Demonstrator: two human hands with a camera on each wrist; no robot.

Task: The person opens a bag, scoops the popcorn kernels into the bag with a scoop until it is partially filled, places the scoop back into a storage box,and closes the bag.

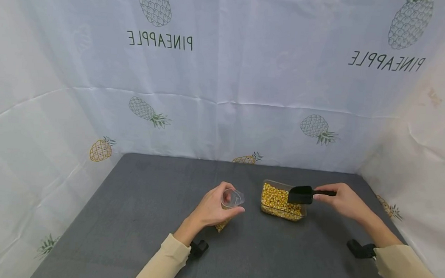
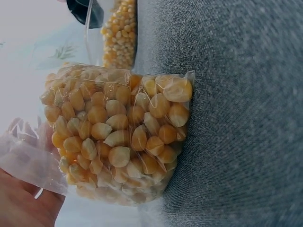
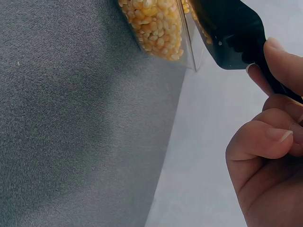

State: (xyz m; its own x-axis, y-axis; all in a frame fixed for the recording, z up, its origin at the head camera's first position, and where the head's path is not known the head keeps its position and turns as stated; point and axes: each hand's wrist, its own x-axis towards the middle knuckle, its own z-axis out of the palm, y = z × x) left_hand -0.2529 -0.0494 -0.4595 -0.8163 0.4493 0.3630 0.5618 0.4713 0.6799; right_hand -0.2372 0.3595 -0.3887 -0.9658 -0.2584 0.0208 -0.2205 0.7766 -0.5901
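My left hand point(image 1: 211, 208) holds the top of a clear plastic bag point(image 2: 116, 135) by its spread mouth. Corn kernels fill the lower part of the bag, whose base is on the grey table. In my right hand point(image 1: 344, 201) is the handle of a black scoop point(image 1: 300, 195), pinched between thumb and fingers. The scoop's head hangs over the right side of a clear rectangular container point(image 1: 284, 213) of yellow corn kernels point(image 1: 274, 196). Seen from the right wrist, some kernels show beside the scoop point(image 3: 234, 35); its inside is mostly hidden.
The dark grey table point(image 1: 133, 218) runs back to a white curtain point(image 1: 234, 71) printed with pineapples. More curtain hangs along the left and right sides. Black wrist-worn devices show under the left wrist point(image 1: 199, 248) and beside the right wrist point(image 1: 360, 249).
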